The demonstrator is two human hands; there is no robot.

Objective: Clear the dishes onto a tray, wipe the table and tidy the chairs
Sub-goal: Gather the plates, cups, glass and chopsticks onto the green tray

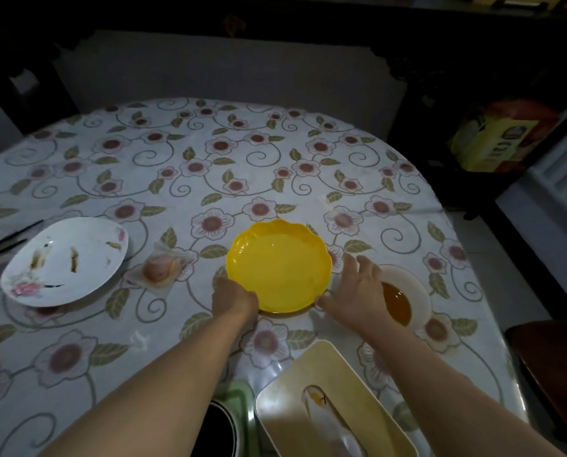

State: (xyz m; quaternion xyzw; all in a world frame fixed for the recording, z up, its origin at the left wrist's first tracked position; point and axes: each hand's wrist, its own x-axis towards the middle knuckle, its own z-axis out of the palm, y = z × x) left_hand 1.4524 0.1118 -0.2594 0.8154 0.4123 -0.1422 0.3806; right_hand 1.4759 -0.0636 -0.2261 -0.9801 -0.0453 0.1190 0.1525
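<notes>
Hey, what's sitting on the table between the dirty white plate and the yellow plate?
In the head view, a crumpled clear wrapper with something pinkish-orange in it lies on the tablecloth between the white plate and the yellow plate.

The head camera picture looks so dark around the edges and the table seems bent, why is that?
Head view: dim room light, with the far background nearly black; the wide lens bows the table edge; soft glare on the yellow plate; the white plate looks slightly blurred.
</notes>
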